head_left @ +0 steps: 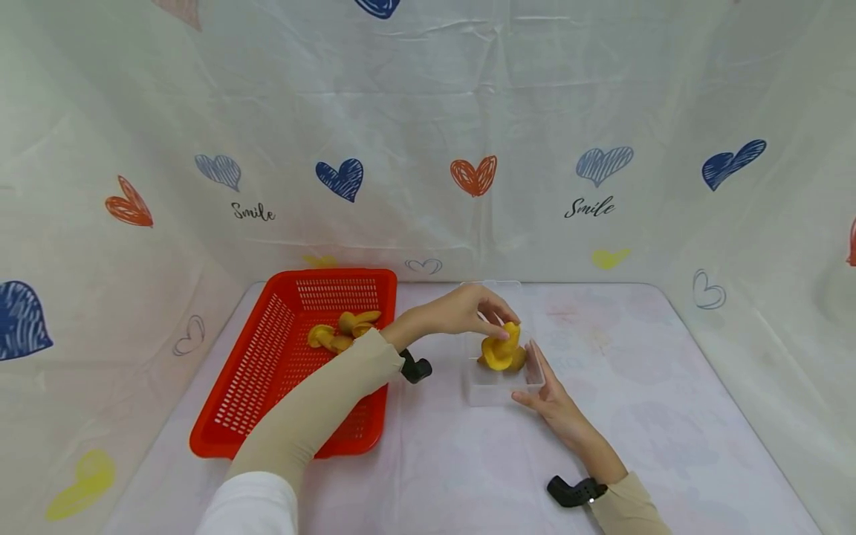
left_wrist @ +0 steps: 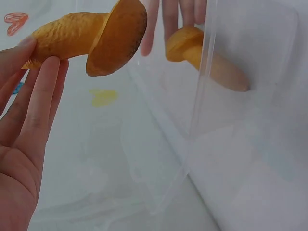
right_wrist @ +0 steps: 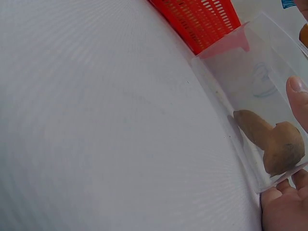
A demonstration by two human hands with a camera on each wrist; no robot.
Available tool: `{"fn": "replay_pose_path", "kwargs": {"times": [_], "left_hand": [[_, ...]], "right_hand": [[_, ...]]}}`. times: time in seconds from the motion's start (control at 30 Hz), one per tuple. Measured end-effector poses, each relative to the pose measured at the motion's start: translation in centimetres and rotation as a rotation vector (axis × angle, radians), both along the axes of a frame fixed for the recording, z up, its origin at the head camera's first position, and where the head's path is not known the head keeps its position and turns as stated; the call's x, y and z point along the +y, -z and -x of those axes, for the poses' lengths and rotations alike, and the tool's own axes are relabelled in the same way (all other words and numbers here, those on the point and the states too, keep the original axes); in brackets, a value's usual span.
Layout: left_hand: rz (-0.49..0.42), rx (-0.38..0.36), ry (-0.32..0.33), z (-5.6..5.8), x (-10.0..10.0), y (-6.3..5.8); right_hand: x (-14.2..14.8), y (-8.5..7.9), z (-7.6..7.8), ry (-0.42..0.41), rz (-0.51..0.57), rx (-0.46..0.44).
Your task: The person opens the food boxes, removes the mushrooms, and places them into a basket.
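Observation:
My left hand point(head_left: 471, 312) pinches a yellow-orange mushroom point(left_wrist: 77, 38) by its stem, thumb on one side and fingers on the other. The mushroom hangs cap down over a clear plastic box point(head_left: 484, 394). Inside the box lies another mushroom point(right_wrist: 276, 142), browner through the plastic. My right hand point(head_left: 558, 412) rests against the box's right front corner. Its fingers lie fairly straight along the right wall, and the thumb point(right_wrist: 298, 98) reaches across the front. In the left wrist view, the box wall partly covers the right fingers point(left_wrist: 171, 19).
A red plastic basket point(head_left: 234, 394) with perforated walls stands to the left, under my left forearm. Several mushrooms point(head_left: 324, 338) lie in it, partly hidden by the sleeve. A white cloth with printed hearts point(head_left: 473, 176) hangs behind the table point(head_left: 455, 468).

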State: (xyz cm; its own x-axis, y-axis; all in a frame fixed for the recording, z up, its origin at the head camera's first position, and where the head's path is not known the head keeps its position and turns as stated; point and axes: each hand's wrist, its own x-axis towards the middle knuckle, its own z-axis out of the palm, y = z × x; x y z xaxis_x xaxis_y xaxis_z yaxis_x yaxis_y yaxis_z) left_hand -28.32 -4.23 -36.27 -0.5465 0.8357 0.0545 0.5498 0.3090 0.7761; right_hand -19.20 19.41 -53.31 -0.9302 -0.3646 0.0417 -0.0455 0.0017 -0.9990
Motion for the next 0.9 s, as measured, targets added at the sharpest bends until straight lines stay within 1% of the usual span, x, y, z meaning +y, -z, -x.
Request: {"fn": "replay_pose_path", "kwargs": {"times": [0.17,0.27,0.43,0.67,0.8,0.9], "left_hand": [[-0.036,-0.004,-0.040,-0.5,-1.7,-1.3],[-0.035,-0.005,-0.076,-0.8,-2.9,-2.0],[-0.017,-0.004,-0.154,-1.3,-5.2,-2.9],[-0.021,0.009,-0.278,-1.8,-9.2,-4.1],[-0.039,0.021,-0.345,-2.0,-11.6,-4.5],[-0.061,0.038,-0.391,-2.0,-13.6,-4.4]], "right_hand": [[-0.2,0.0,0.0,0.005,-0.011,0.005],[-0.2,0.0,0.0,0.008,-0.019,0.009],[-0.2,0.1,0.1,0.007,-0.025,0.007],[0.0,0.3,0.0,-0.007,-0.033,0.008],[0.0,0.1,-0.1,-0.006,-0.034,0.007],[0.0,0.0,-0.1,-0.010,-0.037,0.007]]}}
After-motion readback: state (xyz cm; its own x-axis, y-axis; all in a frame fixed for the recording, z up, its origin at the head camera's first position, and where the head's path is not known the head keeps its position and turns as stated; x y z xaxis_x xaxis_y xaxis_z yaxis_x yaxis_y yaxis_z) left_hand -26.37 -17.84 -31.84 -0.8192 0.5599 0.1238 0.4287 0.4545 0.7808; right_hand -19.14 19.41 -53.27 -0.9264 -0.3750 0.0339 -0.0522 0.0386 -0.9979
